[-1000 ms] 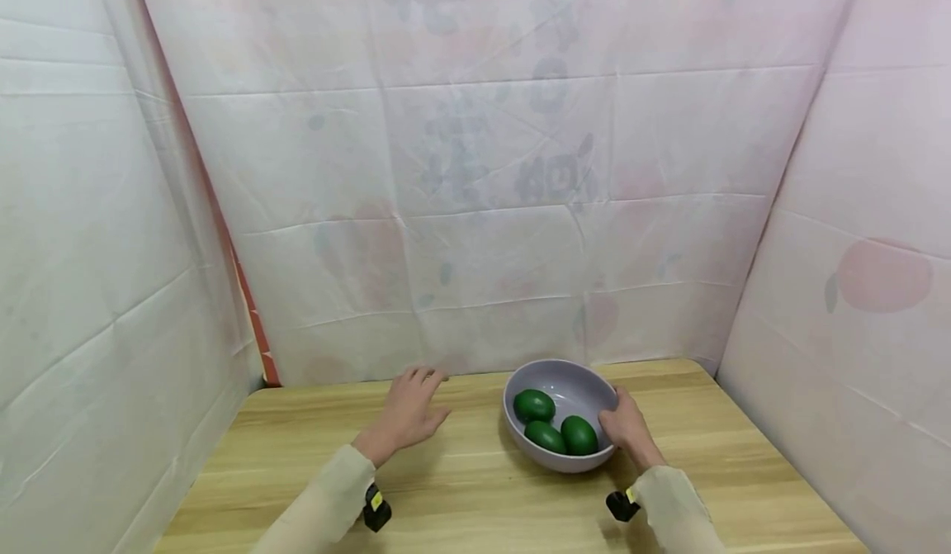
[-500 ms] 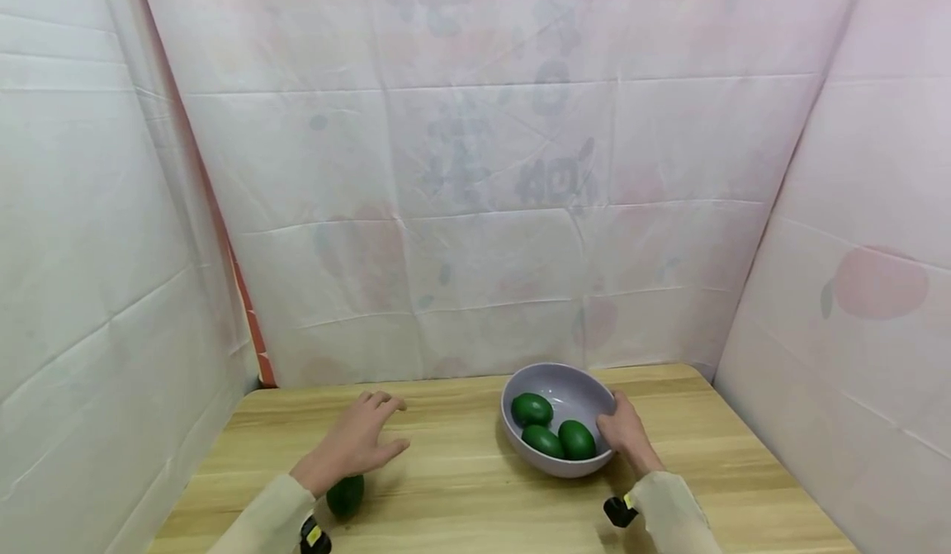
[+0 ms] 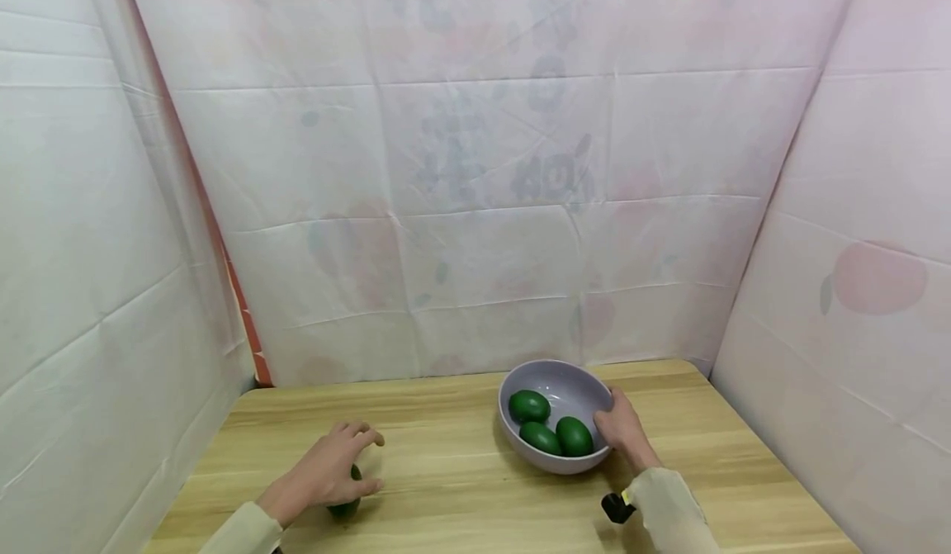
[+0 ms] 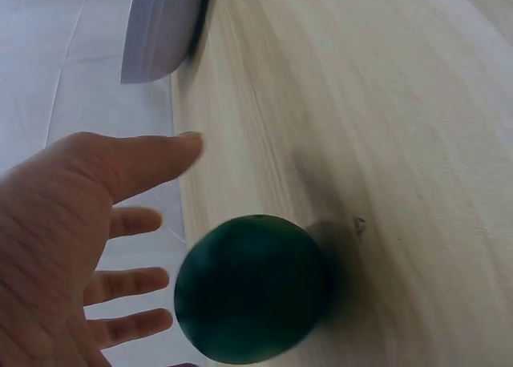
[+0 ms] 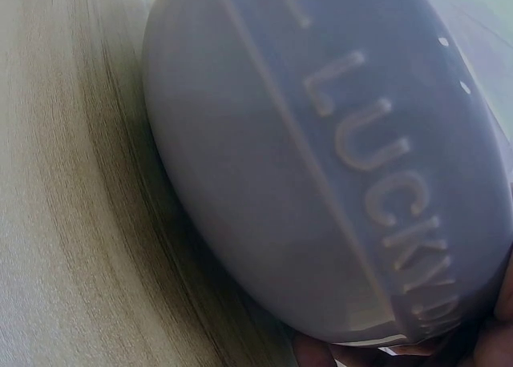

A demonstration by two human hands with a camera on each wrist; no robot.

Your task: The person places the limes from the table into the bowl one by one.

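My left hand (image 3: pixel 321 473) hovers over a single dark green oval fruit (image 3: pixel 344 509) at the table's left, covering part of it. In the left wrist view, thumb and fingers are spread, and the fruit (image 4: pixel 252 291) sits beyond the fingertips with a gap between. A lilac bowl (image 3: pixel 583 390) stands tilted at the centre right, holding three matching green fruits (image 3: pixel 541 437). My right hand (image 3: pixel 624 432) grips its right rim, thumb on the inside. Up close in the right wrist view, raised "LUCKY" lettering runs along the bowl's outer wall (image 5: pixel 256 183); fingertips (image 5: pixel 313 352) show beneath it.
The wooden table (image 3: pixel 461 504) ends at the back against a pale hanging sheet (image 3: pixel 483 257). More sheets close in the left (image 3: pixel 82 306) and right (image 3: pixel 854 372) sides. A black wrist camera (image 3: pixel 617 508) hangs under the right sleeve.
My left hand has moved left and closer to the body, coming over the lone green fruit, which its forearm hid at first. The right hand and bowl stay nearly in place.
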